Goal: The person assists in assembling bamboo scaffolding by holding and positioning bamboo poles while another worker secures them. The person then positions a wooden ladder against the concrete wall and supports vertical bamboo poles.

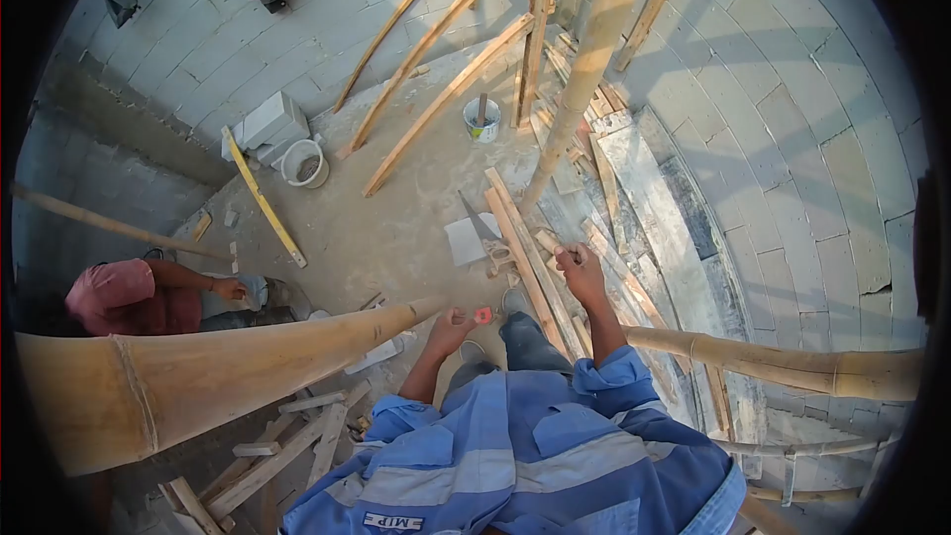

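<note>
My left hand (451,329) is closed, with a small red object (483,316) at its fingertips; its exact kind is too small to tell. Off to the right, my right hand (581,271) is raised with thumb and fingers pinched together. Anything between those fingers is too small to make out. Below the hands, long wooden boards (525,263) lie on the floor beside my feet. A hand saw (479,219) rests against a pale block (466,241), its wooden handle (498,257) toward me.
Bamboo poles (297,357) (778,361) cross at both sides, and another pole (584,79) stands ahead. A co-worker (149,295) crouches at left. Buckets (304,164) (482,120), a yellow level (263,196), leaning timbers (451,104) and scrap wood (282,456) surround me.
</note>
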A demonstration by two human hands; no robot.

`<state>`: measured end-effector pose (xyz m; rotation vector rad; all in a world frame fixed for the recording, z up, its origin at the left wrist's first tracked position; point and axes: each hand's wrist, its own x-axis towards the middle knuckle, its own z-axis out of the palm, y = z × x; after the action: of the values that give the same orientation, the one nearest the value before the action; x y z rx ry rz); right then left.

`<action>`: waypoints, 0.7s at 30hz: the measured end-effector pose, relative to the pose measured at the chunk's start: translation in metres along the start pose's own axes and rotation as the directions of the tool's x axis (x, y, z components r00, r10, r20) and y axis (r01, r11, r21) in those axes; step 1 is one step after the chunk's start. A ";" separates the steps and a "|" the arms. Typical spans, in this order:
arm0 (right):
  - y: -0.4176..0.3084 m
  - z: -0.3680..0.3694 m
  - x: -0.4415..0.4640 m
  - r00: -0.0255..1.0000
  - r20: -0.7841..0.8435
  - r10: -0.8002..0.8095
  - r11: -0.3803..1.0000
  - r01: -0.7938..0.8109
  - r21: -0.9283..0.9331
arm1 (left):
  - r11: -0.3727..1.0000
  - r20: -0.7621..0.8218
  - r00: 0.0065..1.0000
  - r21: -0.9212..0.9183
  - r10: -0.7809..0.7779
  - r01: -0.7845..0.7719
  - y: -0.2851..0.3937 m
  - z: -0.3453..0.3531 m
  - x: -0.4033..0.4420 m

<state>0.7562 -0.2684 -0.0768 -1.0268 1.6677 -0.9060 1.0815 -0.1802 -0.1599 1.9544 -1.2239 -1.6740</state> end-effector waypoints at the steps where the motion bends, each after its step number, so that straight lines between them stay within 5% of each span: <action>1: -0.018 -0.008 0.014 0.999 -0.029 -0.046 0.998 0.047 0.048 | 1.000 0.014 1.000 0.018 -0.012 0.012 0.007 0.003 0.011; 9: -0.162 -0.076 0.146 0.886 -0.235 -0.399 0.880 0.442 0.176 | 0.994 -0.144 0.988 0.098 0.062 -0.049 0.059 -0.009 0.138; 13: -0.243 -0.089 0.159 0.782 -0.358 -0.510 0.841 0.541 -0.015 | 0.995 -0.234 0.970 0.049 -0.068 0.082 0.089 -0.017 0.157; 18: -0.296 -0.074 0.234 0.551 -0.450 -0.703 0.674 0.718 -0.173 | 0.978 -0.311 0.944 0.132 -0.114 0.162 0.047 -0.026 0.185; 21: -0.291 -0.050 0.272 0.542 -0.510 -0.668 0.667 0.740 -0.087 | 0.982 -0.338 0.923 -0.114 -0.183 0.153 0.040 -0.042 0.201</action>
<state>0.7179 -0.6226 0.1085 -1.4988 1.5350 -1.9614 1.0963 -0.3662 -0.2543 2.2327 -0.8615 -1.3460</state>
